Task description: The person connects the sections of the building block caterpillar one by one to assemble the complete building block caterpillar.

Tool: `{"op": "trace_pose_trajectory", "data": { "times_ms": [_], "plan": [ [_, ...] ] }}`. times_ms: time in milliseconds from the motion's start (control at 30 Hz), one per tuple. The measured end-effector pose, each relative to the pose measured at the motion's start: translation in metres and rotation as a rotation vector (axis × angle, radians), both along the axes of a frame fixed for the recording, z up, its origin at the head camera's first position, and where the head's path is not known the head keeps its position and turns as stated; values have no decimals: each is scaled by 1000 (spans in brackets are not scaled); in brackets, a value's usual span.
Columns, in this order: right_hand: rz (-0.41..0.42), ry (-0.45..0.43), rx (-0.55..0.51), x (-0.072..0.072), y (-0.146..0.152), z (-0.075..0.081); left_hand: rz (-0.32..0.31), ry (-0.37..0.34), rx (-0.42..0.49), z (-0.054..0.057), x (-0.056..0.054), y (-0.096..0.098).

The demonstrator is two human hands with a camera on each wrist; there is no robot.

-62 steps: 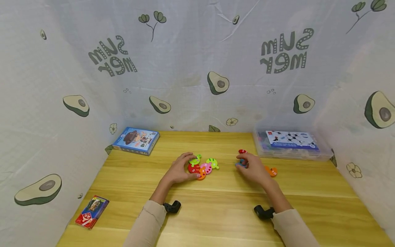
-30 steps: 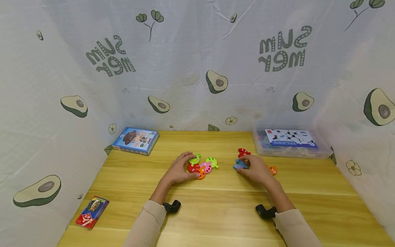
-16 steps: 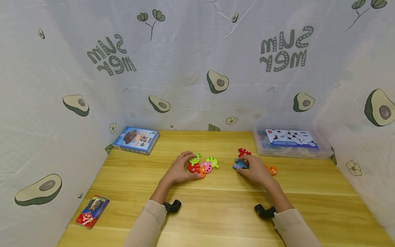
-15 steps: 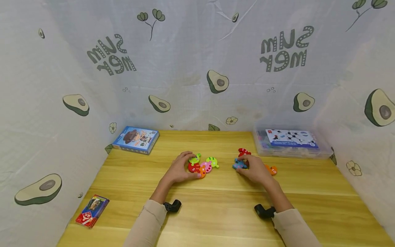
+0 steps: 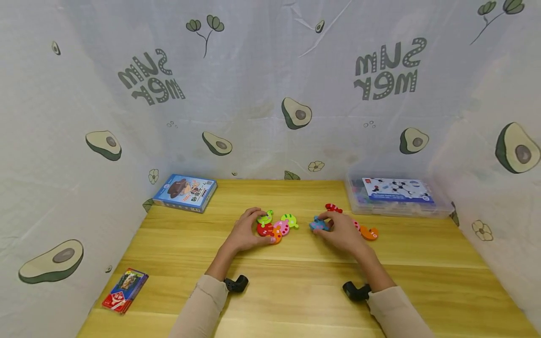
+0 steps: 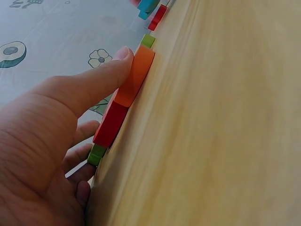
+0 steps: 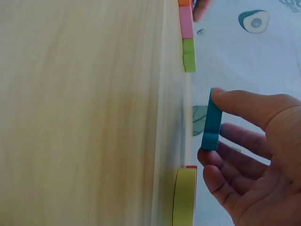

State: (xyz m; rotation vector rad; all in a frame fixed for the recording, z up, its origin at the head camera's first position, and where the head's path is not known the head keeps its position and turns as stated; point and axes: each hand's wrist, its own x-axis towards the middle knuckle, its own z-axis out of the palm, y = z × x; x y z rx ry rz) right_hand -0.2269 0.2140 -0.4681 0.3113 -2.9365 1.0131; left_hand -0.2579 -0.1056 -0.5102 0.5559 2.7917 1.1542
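Note:
My left hand [image 5: 247, 231] holds a row of joined wooden caterpillar puzzle pieces on the table, thumb at the orange piece [image 5: 276, 236] and fingers by the green head piece [image 5: 265, 218]. A red piece marked 2 [image 5: 264, 229], a pink piece [image 5: 282, 228] and a green striped piece [image 5: 290, 219] belong to this row. Just right of it, my right hand [image 5: 344, 233] pinches a blue puzzle piece [image 5: 318, 224] between thumb and fingertips. In the right wrist view the blue piece [image 7: 212, 122] stands off from the tabletop, below the row's green end [image 7: 189, 54].
Loose puzzle pieces lie about the right hand: a red striped one [image 5: 333, 207], a pink one [image 5: 357, 225] and an orange one marked 10 [image 5: 369, 234]. Farther out are a blue box [image 5: 186, 192], a clear plastic case [image 5: 397, 195] and a card pack [image 5: 125, 290].
My right hand has taken hold of the blue piece and carried it left toward the row, uncovering the pink piece behind it. The left hand has stayed in place.

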Motion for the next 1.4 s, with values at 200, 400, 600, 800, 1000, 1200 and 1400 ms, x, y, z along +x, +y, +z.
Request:
{"op": "trace_pose_trajectory", "data": {
  "times_ms": [200, 400, 600, 800, 1000, 1200, 1400],
  "plan": [
    [-2, -29, -21, -2, -18, 0, 13, 5, 4, -2, 0, -1],
    [11, -15, -29, -2, -32, -1, 22, 4, 2, -4, 0, -1],
    [6, -19, -30, -3, -42, -2, 15, 1, 4, -4, 0, -1],
    [4, -12, -18, -6, -47, -5, -1, -1, 13, -2, -1, -1],
    [-4, -36, -4, -8, -52, -5, -8, -1, 11, -1, -1, -1],
    [-4, -43, 1, -8, -57, -4, -7, 8, 8, -2, -1, -2],
    [-7, -55, 24, -9, -59, -5, -11, 12, 12, -3, -2, -3]
  ]
}}
